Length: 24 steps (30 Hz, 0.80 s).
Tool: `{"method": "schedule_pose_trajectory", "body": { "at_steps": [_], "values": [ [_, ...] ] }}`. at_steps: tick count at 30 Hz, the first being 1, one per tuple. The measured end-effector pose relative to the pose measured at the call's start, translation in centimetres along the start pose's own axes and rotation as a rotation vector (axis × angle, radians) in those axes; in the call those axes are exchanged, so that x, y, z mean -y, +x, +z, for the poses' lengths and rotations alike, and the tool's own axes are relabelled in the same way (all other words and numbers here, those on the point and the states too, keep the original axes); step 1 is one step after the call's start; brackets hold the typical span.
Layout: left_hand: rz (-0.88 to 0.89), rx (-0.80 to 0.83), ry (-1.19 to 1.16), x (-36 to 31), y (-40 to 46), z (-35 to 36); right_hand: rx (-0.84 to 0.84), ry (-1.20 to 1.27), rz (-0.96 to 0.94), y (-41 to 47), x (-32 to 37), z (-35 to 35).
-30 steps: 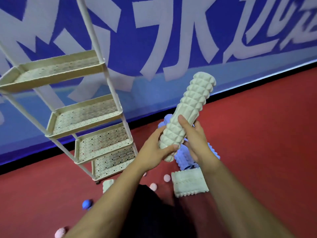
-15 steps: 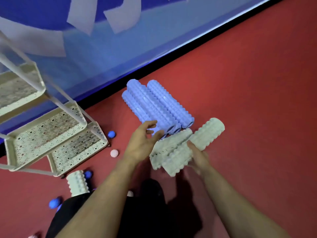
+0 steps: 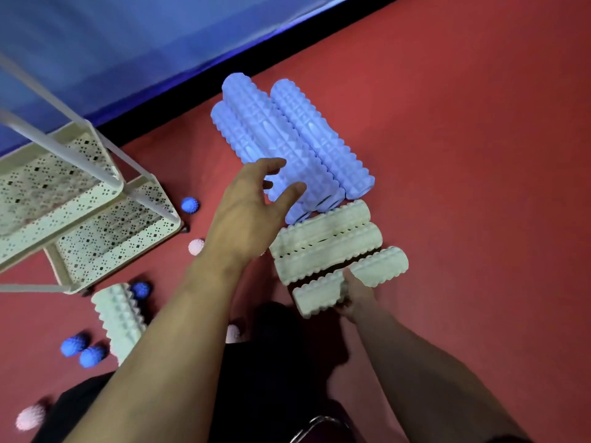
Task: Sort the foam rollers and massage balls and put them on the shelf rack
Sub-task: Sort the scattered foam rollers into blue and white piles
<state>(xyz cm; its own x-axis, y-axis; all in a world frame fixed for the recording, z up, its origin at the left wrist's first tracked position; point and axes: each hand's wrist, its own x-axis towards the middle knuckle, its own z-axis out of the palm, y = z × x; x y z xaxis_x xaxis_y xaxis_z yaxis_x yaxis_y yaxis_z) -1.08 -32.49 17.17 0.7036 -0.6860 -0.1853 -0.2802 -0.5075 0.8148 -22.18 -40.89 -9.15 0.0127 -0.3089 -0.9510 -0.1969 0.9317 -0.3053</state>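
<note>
Foam roller, white, lies on the red floor, nearest of three white rollers, the right hand closed around its middle. Left hand hovers open, empty, above. Beyond, three blue rollers lie side by side. Shelf rack stands left.

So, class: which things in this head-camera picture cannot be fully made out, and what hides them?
- Shelf rack: upper tiers cut off by the top and left edges.
- Fourth white roller: near end hidden behind the left forearm.
- Pink ball: mostly hidden by the same forearm.
- Right hand: its grip on the nearest white roller is partly hidden by that roller.
</note>
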Motion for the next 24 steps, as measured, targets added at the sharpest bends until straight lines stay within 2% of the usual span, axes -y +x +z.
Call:
{"method": "schedule_pose_trajectory", "body": {
  "at_steps": [3,10,18,21,24],
  "values": [
    [0.004,-0.029,-0.012,0.0,0.5,-0.1,-0.003,0.006,-0.001,2.2,-1.0,1.0],
    [0.011,-0.048,0.002,0.1,1.0,-0.1,-0.083,-0.092,-0.013,1.2,-0.5,2.2],
    [0.01,-0.05,-0.008,-0.7,0.8,-0.6,-0.036,-0.265,-0.088,0.3,-1.4,1.5],
    [0.012,-0.051,-0.038,-1.3,0.5,-0.9,-0.053,-0.37,-0.161,-0.6,-1.5,0.6],
    [0.016,-0.055,-0.054,-1.6,0.1,-1.4,-0.08,-0.519,-0.313,-3.4,-1.1,0.2]
  ]
}}
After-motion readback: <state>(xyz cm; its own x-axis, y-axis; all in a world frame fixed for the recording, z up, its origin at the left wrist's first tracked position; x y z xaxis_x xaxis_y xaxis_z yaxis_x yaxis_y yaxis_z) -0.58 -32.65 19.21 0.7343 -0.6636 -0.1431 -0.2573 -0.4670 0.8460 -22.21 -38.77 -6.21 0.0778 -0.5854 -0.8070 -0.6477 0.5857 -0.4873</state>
